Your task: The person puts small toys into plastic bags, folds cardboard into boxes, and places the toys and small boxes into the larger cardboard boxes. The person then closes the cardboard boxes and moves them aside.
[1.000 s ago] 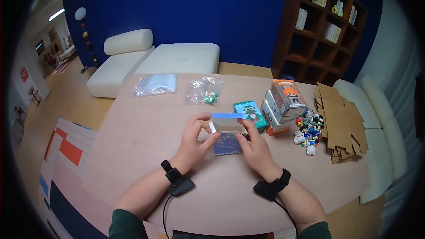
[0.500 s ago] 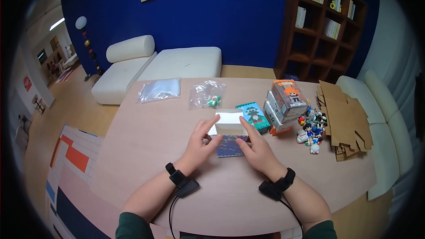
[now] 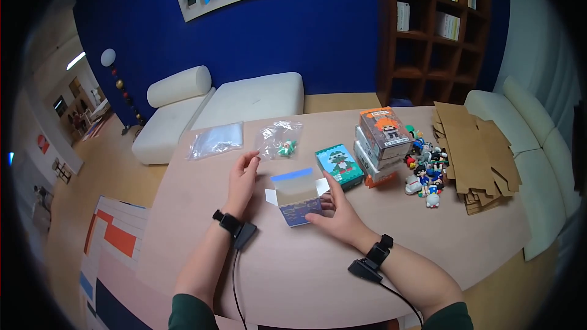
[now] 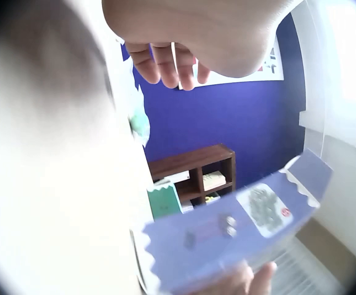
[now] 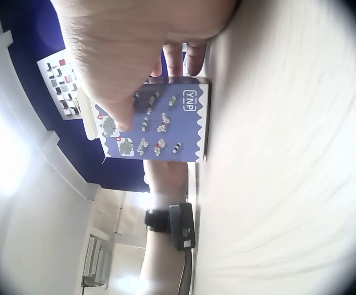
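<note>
My right hand [image 3: 339, 212] grips a small purple cardboard box [image 3: 299, 214] by its right side, thumb on the printed near face. The box's top is open, with its white side flaps spread and a blue-edged lid flap raised at the back. In the right wrist view, rows of small printed pictures cover the box face [image 5: 156, 126]. To the left of the box, my left hand [image 3: 243, 182] is off it, its fingers loosely bent and holding nothing. Those fingertips are near a clear plastic bag [image 3: 266, 139] and a small green-and-white toy figure [image 3: 287, 148].
Behind the box lies a teal picture box [image 3: 340, 166], beside a stack of boxes with an orange-haired character box [image 3: 385, 137] on top. Several toy figures [image 3: 428, 174] cluster before flattened brown cardboard [image 3: 477, 153]. Clear plastic bags [image 3: 217, 140] lie at the back left.
Both hands held the box at first; the left has let go and moved left and forward toward the bagged toy. The lid flap was bent, then raised. The head view has shifted slightly.
</note>
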{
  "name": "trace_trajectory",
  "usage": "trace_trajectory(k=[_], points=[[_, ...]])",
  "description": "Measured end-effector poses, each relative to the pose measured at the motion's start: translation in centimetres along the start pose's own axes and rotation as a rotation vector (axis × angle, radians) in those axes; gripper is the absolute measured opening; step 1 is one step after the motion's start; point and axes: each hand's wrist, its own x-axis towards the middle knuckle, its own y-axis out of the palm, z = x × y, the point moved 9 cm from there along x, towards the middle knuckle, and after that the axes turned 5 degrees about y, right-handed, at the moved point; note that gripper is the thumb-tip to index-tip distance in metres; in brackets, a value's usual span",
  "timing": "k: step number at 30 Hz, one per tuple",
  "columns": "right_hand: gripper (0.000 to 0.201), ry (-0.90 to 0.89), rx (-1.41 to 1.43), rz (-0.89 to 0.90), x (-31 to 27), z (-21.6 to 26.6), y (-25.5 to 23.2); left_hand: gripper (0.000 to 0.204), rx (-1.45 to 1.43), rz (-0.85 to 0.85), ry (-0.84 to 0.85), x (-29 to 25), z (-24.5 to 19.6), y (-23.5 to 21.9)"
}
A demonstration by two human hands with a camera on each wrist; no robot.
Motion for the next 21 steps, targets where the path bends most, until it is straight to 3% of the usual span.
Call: trace_trajectory(k=[1, 3, 5, 7, 9, 10, 12, 13, 15, 16, 18, 19, 21], points=[[0.11, 0.02, -0.054, 0.017, 0.1, -0.2, 0.1, 0.034, 0.213, 0.025, 0.073, 0.9, -0.1, 0.1], [0.11, 0.02, -0.066, 0.05, 0.1, 0.1, 0.3, 0.036, 0.238, 0.021, 0.028, 2.5, 0.7, 0.1], [0.11, 0.021, -0.077, 0.078, 0.0, 0.6, 0.7, 0.038, 0.616, 0.067, 0.342, 3.1, -1.2, 1.5], [0.108, -0.036, 0.059, 0.113, -0.2, 1.6, 1.2, 0.044, 0.685, 0.119, 0.268, 4.3, 1.8, 1.3], [0.108, -0.029, 0.051, 0.118, -0.2, 1.9, 1.3, 0.05, 0.872, 0.355, 0.12, 4.7, 4.9, 2.3], [0.107, -0.021, 0.041, 0.122, -0.3, 2.0, 1.3, 0.05, 0.874, 0.356, 0.121, 4.6, 3.5, 2.6], [0.108, -0.02, 0.028, 0.125, -0.3, 2.3, 1.2, 0.057, 1.082, 0.308, -0.177, 3.7, 1.5, 1.6], [0.108, -0.019, 0.013, 0.131, -0.4, 2.3, 1.4, 0.057, 1.086, 0.311, -0.177, 3.6, 1.9, 1.5], [0.11, -0.026, -0.028, 0.131, -0.3, 2.2, 1.4, 0.057, 1.192, 0.156, 0.036, 3.7, 1.0, 0.7], [0.111, -0.033, -0.073, 0.13, -0.3, 2.3, 1.4, 0.057, 1.196, 0.152, 0.033, 3.5, 1.5, 0.7], [0.111, -0.049, -0.083, 0.133, -0.3, 2.3, 1.4, 0.055, 1.14, -0.002, 0.363, 3.2, -0.5, 1.5], [0.112, -0.063, -0.094, 0.131, -0.4, 2.3, 1.4, 0.055, 1.141, -0.005, 0.361, 3.2, -0.3, 1.5], [0.112, -0.057, -0.079, 0.135, -0.4, 2.4, 1.4, 0.05, 0.988, 0.186, 0.016, 3.5, 3.4, 1.4]])
